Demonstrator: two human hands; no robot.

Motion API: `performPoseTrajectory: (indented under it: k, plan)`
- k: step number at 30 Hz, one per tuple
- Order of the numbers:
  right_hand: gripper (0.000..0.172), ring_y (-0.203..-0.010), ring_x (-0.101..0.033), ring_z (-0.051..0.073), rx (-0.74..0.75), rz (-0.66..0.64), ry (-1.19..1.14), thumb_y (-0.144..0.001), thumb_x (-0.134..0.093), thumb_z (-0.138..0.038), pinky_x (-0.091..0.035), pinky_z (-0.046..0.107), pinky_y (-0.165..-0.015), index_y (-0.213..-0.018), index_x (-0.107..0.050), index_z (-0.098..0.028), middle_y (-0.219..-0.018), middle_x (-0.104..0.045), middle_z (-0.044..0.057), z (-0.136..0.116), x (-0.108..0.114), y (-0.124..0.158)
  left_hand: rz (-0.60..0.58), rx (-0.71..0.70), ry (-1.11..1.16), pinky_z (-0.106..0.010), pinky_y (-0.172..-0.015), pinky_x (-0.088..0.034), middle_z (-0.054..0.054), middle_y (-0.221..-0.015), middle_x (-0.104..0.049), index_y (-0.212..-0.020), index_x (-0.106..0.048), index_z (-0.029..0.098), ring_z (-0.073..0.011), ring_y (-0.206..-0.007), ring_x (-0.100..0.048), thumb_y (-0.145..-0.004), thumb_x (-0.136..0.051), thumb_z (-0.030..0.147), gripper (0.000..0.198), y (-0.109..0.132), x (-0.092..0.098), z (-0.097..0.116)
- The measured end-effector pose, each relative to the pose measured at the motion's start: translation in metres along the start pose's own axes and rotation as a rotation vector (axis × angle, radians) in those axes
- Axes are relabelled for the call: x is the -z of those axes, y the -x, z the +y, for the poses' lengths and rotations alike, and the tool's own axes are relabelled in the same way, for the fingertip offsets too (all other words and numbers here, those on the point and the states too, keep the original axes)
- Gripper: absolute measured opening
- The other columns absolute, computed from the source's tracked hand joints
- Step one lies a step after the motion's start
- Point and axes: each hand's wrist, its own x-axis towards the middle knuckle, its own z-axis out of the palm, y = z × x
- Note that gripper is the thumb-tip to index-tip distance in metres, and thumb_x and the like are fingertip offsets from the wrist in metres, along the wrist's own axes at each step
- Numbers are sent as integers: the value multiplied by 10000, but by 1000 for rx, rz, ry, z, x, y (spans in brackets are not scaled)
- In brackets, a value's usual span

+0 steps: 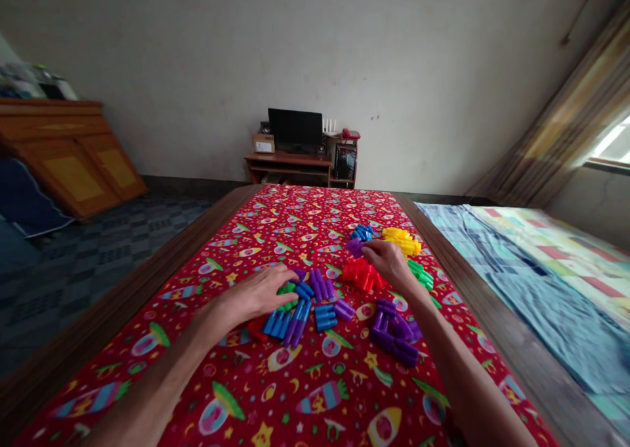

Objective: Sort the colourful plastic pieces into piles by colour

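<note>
My right hand (pixel 388 262) is closed, its thumb and fingers pinching a purple building block (pixel 354 246) above the back of the sorted piles. Red blocks (pixel 363 274) lie just below that hand, with blue blocks (pixel 362 232) and yellow blocks (pixel 402 241) behind it. My left hand (pixel 268 291) reaches over a mixed group, its thumb and fingers apart around green blocks (pixel 287 297). A purple piece (pixel 298 276) shows at its fingertips. Near it lie joined blue-and-purple blocks (pixel 298 323), a blue block (pixel 325 317) and purple blocks (pixel 321 285).
A red patterned cloth (pixel 305 368) covers the long table. More purple blocks (pixel 395 334) sit nearer me on the right, and green blocks (pixel 420 274) lie beyond my right wrist. A bed (pixel 536 289) adjoins the right side. A monitor (pixel 295 129) stands by the far wall.
</note>
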Motion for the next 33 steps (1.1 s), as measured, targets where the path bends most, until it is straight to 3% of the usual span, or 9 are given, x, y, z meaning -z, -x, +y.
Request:
performPoseTrajectory:
  k: [6,10,13,17,20,22,25,28,33]
  plan:
    - [411,-533,-437,103,-67,18,-45,-843,-476,-465,-285,216,-511,-695,-675,-138,-550,-511,-13,10,13,-2,-69,80,-174,-348,-959,-467,-75,-1233,-608,-1187,-621,273,-283,-1136,-589,-723,-718,259,474,11,-26,21]
    - [425,-513,-398,94,-91,-24,-69,-836,-460,-487,-274,219,-495,-637,-616,-145,-533,-463,-21,11,17,-6,-63,56,-107,-317,-965,-462,-71,-1141,-614,-1142,-641,236,-232,-1075,-612,-803,-547,121,369,1,-21,23]
    - [424,-520,-384,91,-57,-98,-95,-848,-456,-496,-262,215,-486,-645,-596,-151,-542,-440,-28,11,23,-6,-52,53,-83,-327,-970,-457,-73,-1103,-615,-1126,-648,221,-234,-1055,-607,-809,-580,197,325,-4,-18,22]
    - [440,-508,-310,74,19,-425,-159,-861,-474,-512,-235,207,-470,-590,-508,-168,-540,-369,-52,6,42,9,-41,20,-105,-347,-990,-437,-76,-1095,-625,-1118,-646,221,-254,-1089,-580,-796,-651,340,343,-3,-20,22]
    - [435,-505,-292,70,62,-735,-124,-875,-485,-481,-225,208,-464,-570,-475,-170,-543,-354,-55,5,58,32,-57,20,-125,-328,-980,-439,-75,-1117,-629,-1125,-639,225,-241,-1077,-592,-810,-633,295,323,-1,-20,27]
    - [428,-498,-289,70,77,-832,-53,-892,-463,-441,-218,215,-464,-559,-459,-172,-533,-353,-52,8,65,48,-101,42,-137,-321,-956,-453,-80,-1129,-635,-1130,-638,218,-240,-1058,-609,-807,-617,256,326,-2,-17,33]
    - [403,-477,-285,72,15,-806,107,-899,-434,-346,-205,229,-466,-532,-431,-179,-506,-353,-47,16,69,67,-161,86,-112,-329,-895,-483,-94,-1099,-669,-1121,-650,192,-254,-1001,-641,-777,-609,213,347,-7,-9,42]
    - [383,-465,-266,77,-7,-625,274,-876,-450,-268,-182,251,-472,-504,-429,-181,-487,-336,-43,19,67,72,-189,126,-24,-308,-812,-505,-69,-1001,-721,-1109,-663,202,-243,-909,-675,-747,-603,195,367,-11,-2,44]
    - [295,-493,-360,81,132,-411,243,-906,-454,-259,-249,238,-511,-675,-613,-168,-545,-463,-29,-9,42,60,-114,152,57,-258,-690,-496,-31,-893,-745,-1029,-695,228,-221,-812,-686,-678,-626,224,358,-13,2,23]
